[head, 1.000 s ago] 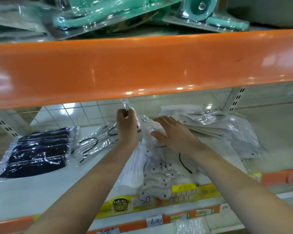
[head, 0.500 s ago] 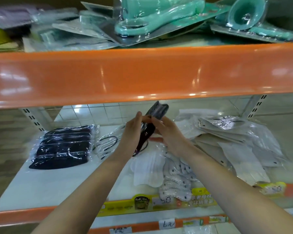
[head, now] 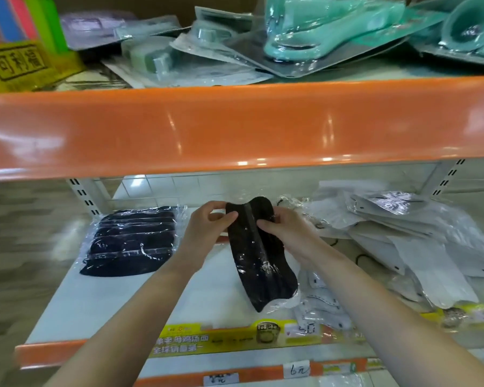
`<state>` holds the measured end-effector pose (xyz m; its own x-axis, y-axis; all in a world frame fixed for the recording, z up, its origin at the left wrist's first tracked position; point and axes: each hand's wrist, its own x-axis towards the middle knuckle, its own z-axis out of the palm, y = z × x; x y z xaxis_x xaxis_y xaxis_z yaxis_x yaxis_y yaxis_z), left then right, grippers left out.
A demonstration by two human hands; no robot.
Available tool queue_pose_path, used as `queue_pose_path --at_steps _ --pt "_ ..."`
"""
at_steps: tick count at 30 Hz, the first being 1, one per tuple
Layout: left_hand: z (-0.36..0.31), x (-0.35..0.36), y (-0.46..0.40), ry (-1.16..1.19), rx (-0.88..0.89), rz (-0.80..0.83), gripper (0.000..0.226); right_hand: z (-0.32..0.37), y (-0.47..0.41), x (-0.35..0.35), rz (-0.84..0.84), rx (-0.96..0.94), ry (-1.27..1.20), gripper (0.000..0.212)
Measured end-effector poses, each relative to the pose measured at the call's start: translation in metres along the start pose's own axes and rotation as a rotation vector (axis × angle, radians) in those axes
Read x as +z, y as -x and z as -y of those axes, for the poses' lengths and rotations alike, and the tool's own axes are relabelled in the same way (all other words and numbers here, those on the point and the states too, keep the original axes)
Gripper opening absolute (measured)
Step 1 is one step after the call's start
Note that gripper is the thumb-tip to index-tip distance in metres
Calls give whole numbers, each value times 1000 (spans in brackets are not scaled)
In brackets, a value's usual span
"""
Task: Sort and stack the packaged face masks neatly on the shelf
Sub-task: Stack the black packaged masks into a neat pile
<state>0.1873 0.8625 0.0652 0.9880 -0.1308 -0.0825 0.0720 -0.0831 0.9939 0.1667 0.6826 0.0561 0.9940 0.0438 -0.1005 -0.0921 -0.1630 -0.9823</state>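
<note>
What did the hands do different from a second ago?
Both hands left the white packs and picked up a black mask pack. The left hand and right hand now pinch its top, holding it up off the shelf. The black stack and white pile stayed put.

We see two forearms rising from the lower edge of the view, both bare as far as the frame shows them; no sleeve, cuff or glove covers either one; the left hand (head: 207, 224) and the right hand (head: 286, 233) are bare too; we find no ring on any visible finger and no watch or band at either wrist; the nails we can make out look short and plain; the rest of the person lies outside our view.
</note>
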Motion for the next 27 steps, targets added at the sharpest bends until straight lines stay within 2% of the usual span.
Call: queue_pose_path --at_steps 6,9,10,12,14,16,18,21,24,27 --pt "-1 -31 -1 7 -14 -76 15 22 -14 29 109 -129 640 14" --pt "5 -50 1 39 -13 -173 13 30 -16 50 10 -188 952 16" --pt "7 -57 1 61 -9 -246 13 32 -12 59 -54 -246 1001 27" --pt "13 -71 0 149 -12 -388 12 31 -4 78 -147 -426 1031 46" --pt "19 -87 0 306 -44 -481 14 23 1 98 -99 -538 1076 51" --pt "25 -102 1 412 -101 -525 17 8 1 114 -27 -537 1189 50" --pt "30 -117 1 471 -142 -516 19 -5 -2 125 -100 -625 1253 40" --pt "36 -143 1 508 -154 -491 18 -14 -13 131 -188 -727 1211 34" --pt "37 -165 4 513 -133 -458 17 -10 -23 139 -162 -719 1190 50" --pt "38 -184 4 340 -74 -528 17 -5 -32 154 -149 -734 1162 47"
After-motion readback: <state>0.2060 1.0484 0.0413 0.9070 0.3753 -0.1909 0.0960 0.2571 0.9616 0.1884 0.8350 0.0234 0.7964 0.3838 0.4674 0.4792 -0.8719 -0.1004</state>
